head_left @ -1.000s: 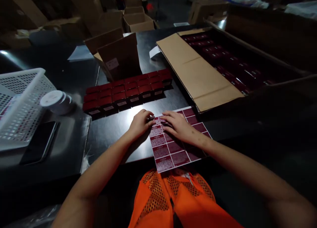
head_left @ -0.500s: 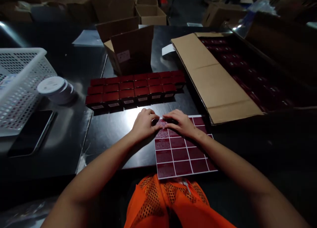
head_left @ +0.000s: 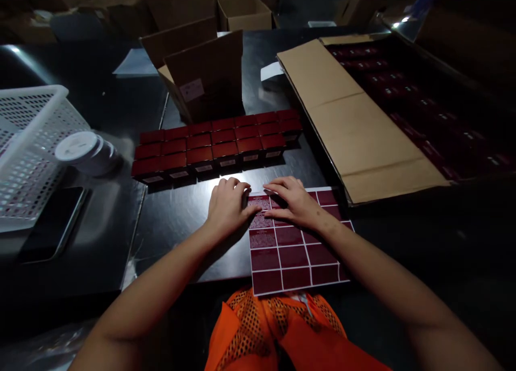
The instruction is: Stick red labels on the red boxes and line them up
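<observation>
A sheet of dark red labels (head_left: pixel 295 257) with white lines between them lies at the table's front edge, its near end overhanging. My left hand (head_left: pixel 229 205) rests at the sheet's upper left corner, thumb stretched over the top labels and index finger at the edge. Facing it, my right hand (head_left: pixel 295 203) lies over the upper part of the sheet, thumb and index finger spread apart. A top-left label with fine pale print shows between the two hands. Whether a fingertip has lifted any label I cannot tell. Just beyond stand rows of small dark red boxes (head_left: pixel 212 141).
An open carton (head_left: pixel 205 75) stands behind the small boxes. On the right is a large open carton (head_left: pixel 358 123) full of dark red boxes. To the left are a white plastic basket (head_left: pixel 52 110), round white-lidded containers (head_left: pixel 78 147) and a phone (head_left: pixel 52 226).
My hands have drawn slightly apart at the sheet's top; the left moved a little leftward and its index finger no longer nearly meets the right one. The view has shifted slightly.
</observation>
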A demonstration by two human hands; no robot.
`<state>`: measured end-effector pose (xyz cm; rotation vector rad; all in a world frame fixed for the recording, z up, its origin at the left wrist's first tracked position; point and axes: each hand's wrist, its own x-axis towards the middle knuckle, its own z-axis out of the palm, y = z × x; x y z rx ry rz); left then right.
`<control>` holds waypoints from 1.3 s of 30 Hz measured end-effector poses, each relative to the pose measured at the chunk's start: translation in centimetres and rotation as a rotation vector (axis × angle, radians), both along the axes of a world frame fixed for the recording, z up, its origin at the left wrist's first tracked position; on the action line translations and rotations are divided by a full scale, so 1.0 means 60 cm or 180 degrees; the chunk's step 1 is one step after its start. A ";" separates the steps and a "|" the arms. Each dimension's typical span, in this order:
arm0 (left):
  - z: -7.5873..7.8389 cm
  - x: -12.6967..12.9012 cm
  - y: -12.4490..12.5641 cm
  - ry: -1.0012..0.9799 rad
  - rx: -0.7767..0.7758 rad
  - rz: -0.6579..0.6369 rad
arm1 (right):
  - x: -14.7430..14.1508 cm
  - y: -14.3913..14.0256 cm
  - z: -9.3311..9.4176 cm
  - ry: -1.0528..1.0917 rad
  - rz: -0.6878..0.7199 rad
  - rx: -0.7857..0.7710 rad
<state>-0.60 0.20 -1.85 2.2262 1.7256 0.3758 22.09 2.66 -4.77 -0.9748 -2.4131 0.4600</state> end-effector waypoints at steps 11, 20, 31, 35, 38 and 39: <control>-0.019 0.018 -0.019 -0.3626 -0.1233 0.0615 | 0.010 -0.007 0.016 0.0622 -0.0278 0.0502; -0.015 0.025 -0.034 -0.2691 0.0063 0.0381 | 0.015 -0.003 0.022 0.0726 -0.0165 0.0595; -0.016 0.022 -0.029 -0.2888 -0.0615 0.0800 | 0.012 -0.007 0.021 0.0609 -0.0090 0.0506; -0.019 0.025 -0.024 -0.3162 -0.0887 0.0896 | 0.002 -0.018 0.019 0.0613 -0.0255 0.0908; -0.017 0.030 -0.019 -0.3756 -0.1355 0.0962 | -0.007 -0.029 0.021 0.0521 -0.0177 0.1093; -0.015 0.031 -0.018 -0.3927 -0.1504 0.0978 | -0.010 -0.031 0.021 0.0501 -0.0113 0.1117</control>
